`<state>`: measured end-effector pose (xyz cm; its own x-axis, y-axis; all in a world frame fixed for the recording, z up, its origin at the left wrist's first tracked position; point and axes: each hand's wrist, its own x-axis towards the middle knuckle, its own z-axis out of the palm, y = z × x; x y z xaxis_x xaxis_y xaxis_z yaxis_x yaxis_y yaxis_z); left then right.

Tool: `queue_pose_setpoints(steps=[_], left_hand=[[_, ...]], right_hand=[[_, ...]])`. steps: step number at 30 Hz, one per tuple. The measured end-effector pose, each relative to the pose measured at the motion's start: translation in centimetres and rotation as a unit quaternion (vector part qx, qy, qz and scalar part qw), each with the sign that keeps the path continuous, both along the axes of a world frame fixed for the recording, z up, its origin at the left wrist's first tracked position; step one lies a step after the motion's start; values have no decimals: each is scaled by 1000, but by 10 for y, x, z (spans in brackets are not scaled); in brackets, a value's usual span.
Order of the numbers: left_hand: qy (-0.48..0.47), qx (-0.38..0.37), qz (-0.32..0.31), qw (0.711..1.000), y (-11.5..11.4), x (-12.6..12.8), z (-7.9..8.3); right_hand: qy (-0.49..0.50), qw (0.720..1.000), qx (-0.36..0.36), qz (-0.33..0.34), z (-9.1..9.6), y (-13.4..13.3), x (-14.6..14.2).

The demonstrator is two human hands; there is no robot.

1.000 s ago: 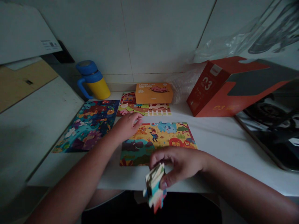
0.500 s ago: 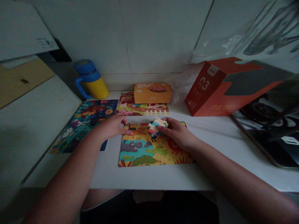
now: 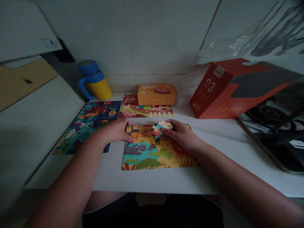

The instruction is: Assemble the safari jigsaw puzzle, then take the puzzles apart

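A yellow animal jigsaw puzzle [image 3: 152, 153] lies assembled on the white counter [image 3: 223, 148] in front of me. My right hand [image 3: 181, 134] rests on its upper middle, fingers closed on a small stack of puzzle pieces [image 3: 161, 128]. At the puzzle's upper left corner my left hand [image 3: 116, 131] lies with its fingers bent down on the edge; nothing shows in it. A dark blue puzzle [image 3: 91, 123] lies to the left, partly under my left forearm. A farm puzzle [image 3: 142, 111] lies behind, with an orange puzzle box [image 3: 156, 94] on its far edge.
A blue and yellow mug [image 3: 95, 80] stands at the back left by the tiled wall. A large red carton [image 3: 228, 87] lies at the back right beside crumpled clear plastic [image 3: 187, 85]. A dark hob [image 3: 275, 129] fills the right side.
My right hand has carried the stack of pieces from below the counter's front edge up onto the yellow puzzle. My left hand has slid slightly left to the puzzle's corner.
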<state>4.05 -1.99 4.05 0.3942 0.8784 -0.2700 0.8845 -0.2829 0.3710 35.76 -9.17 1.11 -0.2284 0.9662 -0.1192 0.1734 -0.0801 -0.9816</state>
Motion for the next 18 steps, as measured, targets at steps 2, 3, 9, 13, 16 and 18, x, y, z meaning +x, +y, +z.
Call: queue_pose_setpoints(steps=[2, 3, 9, 13, 16, 18], left_hand=[[-24, 1, 1, 1000, -1, 0, -1], [-40, 3, 0, 999, -1, -1, -2], [-201, -61, 7, 978, 5, -2, -12], [-332, -127, 28, 934, 6, 8, -13], [-369, -137, 57, 917, 3, 16, -7], [-375, -136, 72, 914, 0, 19, -2]], right_hand=[[-7, 1000, 0, -1, -1, 0, 1], [-9, 1000, -1, -1, -1, 0, 1], [-40, 999, 6, 2, -2, 0, 2], [-58, 998, 8, 3, -3, 1, 3], [-56, 998, 11, -2, -4, 1, 3], [-51, 999, 11, -2, -3, 1, 3]])
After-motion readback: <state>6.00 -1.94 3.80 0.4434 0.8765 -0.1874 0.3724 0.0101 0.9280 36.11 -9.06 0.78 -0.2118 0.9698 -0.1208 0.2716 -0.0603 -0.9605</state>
